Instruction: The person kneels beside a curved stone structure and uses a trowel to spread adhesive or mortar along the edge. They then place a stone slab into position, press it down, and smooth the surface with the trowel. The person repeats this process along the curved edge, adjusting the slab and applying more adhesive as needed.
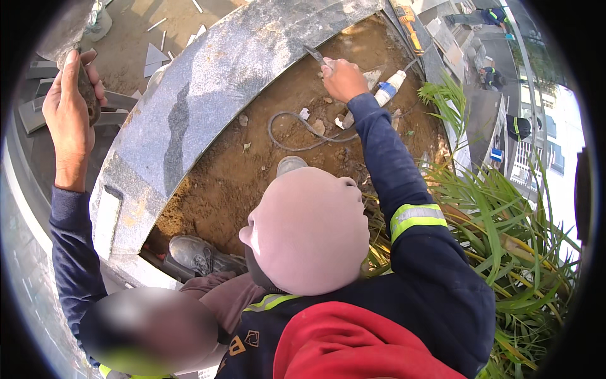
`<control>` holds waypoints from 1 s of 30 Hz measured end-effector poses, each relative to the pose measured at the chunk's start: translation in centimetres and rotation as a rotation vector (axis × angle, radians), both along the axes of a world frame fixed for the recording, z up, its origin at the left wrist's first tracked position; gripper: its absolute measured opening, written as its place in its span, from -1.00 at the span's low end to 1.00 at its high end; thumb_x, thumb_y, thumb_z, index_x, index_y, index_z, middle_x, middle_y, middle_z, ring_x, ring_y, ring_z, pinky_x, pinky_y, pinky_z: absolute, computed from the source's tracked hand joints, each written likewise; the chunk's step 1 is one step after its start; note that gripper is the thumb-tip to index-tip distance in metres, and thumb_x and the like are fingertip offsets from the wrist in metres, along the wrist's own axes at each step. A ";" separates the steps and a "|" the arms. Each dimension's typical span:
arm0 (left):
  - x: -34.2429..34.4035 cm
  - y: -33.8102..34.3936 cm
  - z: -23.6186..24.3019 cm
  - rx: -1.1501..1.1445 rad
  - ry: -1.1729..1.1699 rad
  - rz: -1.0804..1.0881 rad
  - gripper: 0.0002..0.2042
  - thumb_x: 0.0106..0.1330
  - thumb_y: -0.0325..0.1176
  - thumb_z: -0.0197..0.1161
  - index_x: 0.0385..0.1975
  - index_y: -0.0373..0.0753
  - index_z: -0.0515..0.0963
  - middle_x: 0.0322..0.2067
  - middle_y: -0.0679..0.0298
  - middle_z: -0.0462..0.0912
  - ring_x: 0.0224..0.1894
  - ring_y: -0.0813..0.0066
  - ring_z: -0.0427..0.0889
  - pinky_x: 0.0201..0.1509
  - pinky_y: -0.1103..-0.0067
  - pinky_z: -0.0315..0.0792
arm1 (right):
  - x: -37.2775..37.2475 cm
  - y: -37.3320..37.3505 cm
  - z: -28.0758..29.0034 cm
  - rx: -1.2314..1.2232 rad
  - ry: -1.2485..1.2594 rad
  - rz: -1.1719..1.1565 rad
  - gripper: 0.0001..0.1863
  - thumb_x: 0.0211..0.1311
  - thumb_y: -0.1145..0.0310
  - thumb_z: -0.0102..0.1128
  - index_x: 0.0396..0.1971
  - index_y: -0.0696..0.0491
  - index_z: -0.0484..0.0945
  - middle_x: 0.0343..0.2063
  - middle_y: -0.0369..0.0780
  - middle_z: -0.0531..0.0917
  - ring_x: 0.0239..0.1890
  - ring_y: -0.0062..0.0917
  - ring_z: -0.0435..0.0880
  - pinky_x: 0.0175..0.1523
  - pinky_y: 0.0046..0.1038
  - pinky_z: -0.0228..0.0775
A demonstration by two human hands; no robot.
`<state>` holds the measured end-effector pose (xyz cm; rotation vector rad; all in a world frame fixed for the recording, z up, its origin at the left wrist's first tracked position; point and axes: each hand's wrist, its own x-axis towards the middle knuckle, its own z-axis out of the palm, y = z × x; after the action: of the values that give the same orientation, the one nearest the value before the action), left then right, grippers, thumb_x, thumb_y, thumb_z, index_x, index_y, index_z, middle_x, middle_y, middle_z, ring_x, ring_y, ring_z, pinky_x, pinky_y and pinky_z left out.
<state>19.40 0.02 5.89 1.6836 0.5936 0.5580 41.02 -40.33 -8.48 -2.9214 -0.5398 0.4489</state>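
Observation:
My left hand [66, 114] is raised at the far left, fingers closed round a dark brown lump-like object [88, 95], just beyond the outer edge of a curved grey granite slab [240, 69]. My right hand [342, 79] reaches over the soil bed [252, 170] inside the curve and grips a thin metal tool [314, 54] whose tip points at the slab's inner edge. A pale triangular piece [372, 77] lies right beside this hand. Both arms wear dark blue sleeves, the right one with a reflective band.
A grey hose [297, 136] loops across the soil, near a white tube with a blue cap [390, 87]. A dark shoe [196, 252] stands at the bed's near edge. Green plants [505, 234] fill the right. Other people [491, 77] are far off, upper right. Stone offcuts [154, 55] lie beyond the slab.

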 end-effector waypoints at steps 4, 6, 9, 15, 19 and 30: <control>-4.7 3.7 -3.4 -0.033 0.021 0.091 -0.59 0.57 -0.07 0.10 -0.06 -0.37 0.62 -0.49 0.37 0.52 -0.55 0.69 0.46 -0.47 0.70 0.37 | -4.9 3.2 3.4 0.021 0.046 0.070 -0.65 0.43 0.15 0.03 -0.03 0.05 0.64 -0.22 0.10 0.71 -0.10 0.05 0.69 0.05 0.01 0.52; -5.6 4.2 -5.5 -0.107 0.047 0.148 -0.60 0.56 -0.07 0.11 -0.05 -0.37 0.61 -0.49 0.37 0.51 -0.56 0.69 0.44 -0.48 0.69 0.37 | -5.7 3.8 3.9 0.012 0.051 0.149 -0.67 0.45 0.15 -0.01 -0.10 0.05 0.64 -0.21 0.04 0.73 -0.11 0.03 0.70 0.02 0.00 0.55; -6.4 6.3 -8.2 -0.129 0.061 0.158 -0.62 0.55 -0.08 0.16 -0.07 -0.36 0.58 -0.49 0.38 0.51 -0.57 0.68 0.45 -0.50 0.68 0.39 | -7.5 3.6 3.9 0.059 0.081 0.250 -0.64 0.45 0.16 -0.01 0.02 0.02 0.63 -0.21 0.04 0.73 -0.09 0.02 0.70 0.03 0.01 0.54; -9.0 7.3 -10.0 -0.019 0.153 0.165 -0.59 0.56 -0.05 0.12 -0.08 -0.38 0.57 -0.52 0.38 0.49 -0.61 0.68 0.43 -0.55 0.66 0.35 | -9.7 0.0 0.2 0.442 -0.095 0.010 -0.53 0.49 0.16 -0.03 0.19 0.16 0.54 -0.22 0.06 0.73 -0.16 0.00 0.71 0.01 -0.07 0.49; -10.2 8.6 -11.6 -0.009 0.212 0.230 -0.59 0.57 -0.07 0.10 -0.09 -0.40 0.57 -0.52 0.35 0.49 -0.62 0.65 0.44 -0.56 0.66 0.35 | -9.3 -1.8 -3.6 1.178 0.490 -0.675 -0.53 0.60 0.05 -0.12 0.07 0.16 0.52 -0.14 -0.10 0.76 -0.35 -0.38 0.71 -0.24 -0.29 0.52; -9.7 7.4 -10.9 -0.008 0.236 0.246 -0.59 0.59 -0.07 0.04 -0.07 -0.40 0.53 -0.54 0.33 0.49 -0.64 0.61 0.45 -0.61 0.63 0.34 | -13.3 5.2 -11.0 2.060 1.281 -1.021 -0.43 0.52 -0.27 -0.17 -0.27 0.00 0.45 -0.58 -0.33 0.47 -0.62 -0.54 0.40 -0.44 -0.44 0.24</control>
<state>9.67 7.45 -5.02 1.6922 0.9818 0.5330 27.68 -35.11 -19.45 -0.3942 0.4944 0.6909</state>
